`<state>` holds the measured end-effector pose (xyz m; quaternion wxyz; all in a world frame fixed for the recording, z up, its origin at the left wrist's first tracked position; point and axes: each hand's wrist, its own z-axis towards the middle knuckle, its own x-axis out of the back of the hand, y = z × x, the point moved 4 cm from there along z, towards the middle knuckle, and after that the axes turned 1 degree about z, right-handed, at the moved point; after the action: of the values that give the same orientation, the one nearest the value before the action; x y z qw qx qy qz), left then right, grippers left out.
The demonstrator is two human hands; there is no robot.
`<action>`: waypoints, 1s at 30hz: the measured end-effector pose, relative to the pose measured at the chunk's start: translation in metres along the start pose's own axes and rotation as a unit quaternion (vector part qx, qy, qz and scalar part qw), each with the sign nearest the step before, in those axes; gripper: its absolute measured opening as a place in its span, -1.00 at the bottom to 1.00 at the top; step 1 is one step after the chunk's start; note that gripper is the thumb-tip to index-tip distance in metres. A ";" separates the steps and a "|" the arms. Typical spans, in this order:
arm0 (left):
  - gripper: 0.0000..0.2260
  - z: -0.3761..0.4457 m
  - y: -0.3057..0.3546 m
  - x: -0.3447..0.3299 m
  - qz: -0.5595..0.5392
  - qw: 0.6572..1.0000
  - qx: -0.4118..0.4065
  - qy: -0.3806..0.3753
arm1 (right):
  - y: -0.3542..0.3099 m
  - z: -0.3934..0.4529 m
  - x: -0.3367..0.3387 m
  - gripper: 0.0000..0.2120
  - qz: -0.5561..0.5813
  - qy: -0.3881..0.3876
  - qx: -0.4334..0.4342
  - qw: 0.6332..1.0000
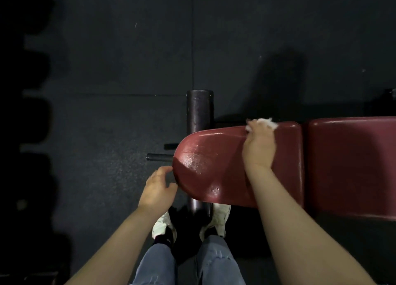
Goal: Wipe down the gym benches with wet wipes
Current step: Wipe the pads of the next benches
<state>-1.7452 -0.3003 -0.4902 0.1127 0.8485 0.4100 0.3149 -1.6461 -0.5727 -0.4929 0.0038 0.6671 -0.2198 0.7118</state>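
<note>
Head view. Red padded bench (214, 162) runs from centre to the right edge; its rounded end points left. Right hand (259, 145) lies palm-down on the bench surface at the far edge, fingers curled over a crumpled white wipe (264, 122). The wipe sits under and beyond the fingertips, bunched against the far rim of the pad, partly hidden by the grip. Left hand (157, 189) is just off the rounded end of the bench, fingers loosely spread, holding nothing; thumb near the pad edge, contact unclear. Wet sheen on the pad between the hands. Dark cylindrical post (199, 111) stands beyond the rounded end. White shoes (216, 220) on the floor (107, 70) below the bench.
</note>
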 end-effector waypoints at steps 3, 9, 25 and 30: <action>-0.50 0.006 -0.005 0.002 -0.010 1.000 0.012 0.002 | -0.067 -0.027 -0.044 -0.71 -0.010 -0.130 0.066 0.989; -0.42 0.008 -0.024 0.005 0.112 0.992 -0.015 -0.061 | -0.141 -0.093 -0.081 -0.92 0.020 -0.397 0.484 0.780; -0.35 0.001 -0.028 -0.023 0.037 0.992 -0.025 -0.117 | -0.018 -0.035 -0.002 -0.56 0.026 -0.044 0.038 0.998; -0.33 -0.005 -0.034 -0.030 0.057 0.990 -0.033 -0.122 | -0.119 -0.092 -0.062 -0.67 0.032 -0.320 0.470 0.822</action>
<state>-1.7841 -0.3016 -0.5146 0.1718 0.8986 0.3332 0.2280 -1.6908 -0.4186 -0.5167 -0.4034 0.7712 0.1312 0.4746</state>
